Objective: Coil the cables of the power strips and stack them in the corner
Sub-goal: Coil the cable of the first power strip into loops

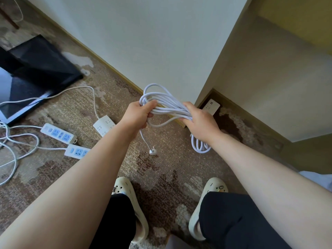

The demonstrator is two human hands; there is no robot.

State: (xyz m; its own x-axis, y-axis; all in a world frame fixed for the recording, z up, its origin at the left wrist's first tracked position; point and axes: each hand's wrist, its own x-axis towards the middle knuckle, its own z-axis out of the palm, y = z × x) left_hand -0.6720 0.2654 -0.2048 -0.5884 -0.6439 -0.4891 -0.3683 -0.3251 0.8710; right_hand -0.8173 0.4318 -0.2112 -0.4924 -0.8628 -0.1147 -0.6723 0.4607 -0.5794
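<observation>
Gripping a bundle of looped white power cable (pixel 167 106) above the mottled brown carpet (pixel 161 168), the left hand (pixel 139 115) and right hand (pixel 201 121) are both fisted around it, its white plug (pixel 153 151) dangling, near the white power strip (pixel 211 106) in the corner.

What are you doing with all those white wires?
A person is bundling up a power strip's white cable, gripping the coil with the left hand and the right hand. Its plug dangles below the hands. One power strip already sits in the corner by the wall. Three more power strips lie on the carpet to the left with their cables still loose.
</observation>
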